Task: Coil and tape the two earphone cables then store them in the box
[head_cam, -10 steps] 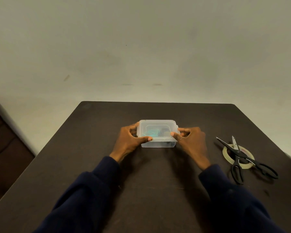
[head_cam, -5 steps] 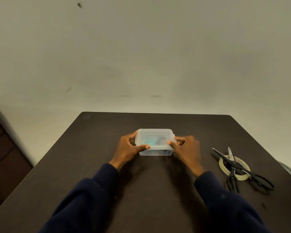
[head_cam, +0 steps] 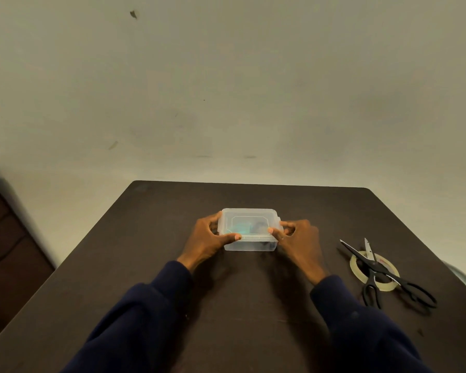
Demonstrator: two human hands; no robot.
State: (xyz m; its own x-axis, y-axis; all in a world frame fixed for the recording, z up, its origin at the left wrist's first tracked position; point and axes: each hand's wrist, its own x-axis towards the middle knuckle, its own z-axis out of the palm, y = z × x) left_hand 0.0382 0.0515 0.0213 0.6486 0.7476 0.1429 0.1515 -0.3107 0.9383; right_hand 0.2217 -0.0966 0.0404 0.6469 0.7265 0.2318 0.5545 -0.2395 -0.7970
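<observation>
head view: earphone cables [head_cam: 246, 228] indistinct inside box [head_cam: 249, 245]

Dark table [head_cam: 135, 265] bears a clear box [head_cam: 249, 244], a tape roll [head_cam: 387, 265] and scissors [head_cam: 373, 269] seemingly resting across it

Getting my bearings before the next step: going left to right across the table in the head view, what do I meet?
left hand → box → right hand → scissors, lying across the tape roll.

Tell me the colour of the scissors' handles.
Black. The scissors show best in the head view, the only one.
</observation>
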